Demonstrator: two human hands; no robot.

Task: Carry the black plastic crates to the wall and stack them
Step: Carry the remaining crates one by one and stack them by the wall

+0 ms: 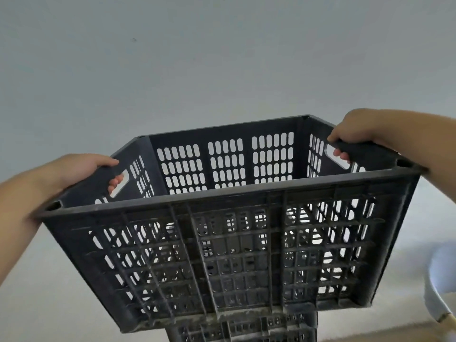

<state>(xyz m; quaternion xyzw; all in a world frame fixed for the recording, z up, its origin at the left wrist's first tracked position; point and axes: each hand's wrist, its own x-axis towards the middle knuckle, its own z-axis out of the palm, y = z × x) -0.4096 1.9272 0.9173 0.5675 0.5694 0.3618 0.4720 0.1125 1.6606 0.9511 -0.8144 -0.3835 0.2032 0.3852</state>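
While both hands grip its side handles, 1 black plastic crate (pixel 229 243) fills the lower centre of the head view, held up in the air and tipped so that its open top faces the camera and its rim slopes up from 9 o'clock to 3 o'clock. The near wall is a ribbed lattice of slots, dusty grey along the ribs; the far wall shows 3 blocks of oval slots with pale wall visible through them. Interior appears empty.

Left hand (pixel 81 169) sits at the crate's 9 o'clock side: thumb over the rim, fingertips (pixel 116 181) curled through the handle cut-out and visible from inside. Closed firmly on the handle. Right hand (pixel 355 130) sits at the 2 o'clock side, higher in frame: knuckles over the rim, fingertips (pixel 341 155) hooked through the matching cut-out. Same clenched hold. Both forearms are bare and run out of frame at the edges.

At 6 o'clock, directly under the held crate, the top of a second black crate (pixel 246 328) of the same slotted pattern shows. Whether the 2 crates touch is unclear; the upper one hides the junction.

Behind everything, from 9 through 12 to 3 o'clock, a plain pale grey wall (pixel 222 58) with 1 small dark mark near 11 o'clock. At 4 o'clock, a pale rounded object (pixel 441 275) is cut by the frame edge, too partial to identify. A strip of tan floor (pixel 382 335) runs along the bottom right.
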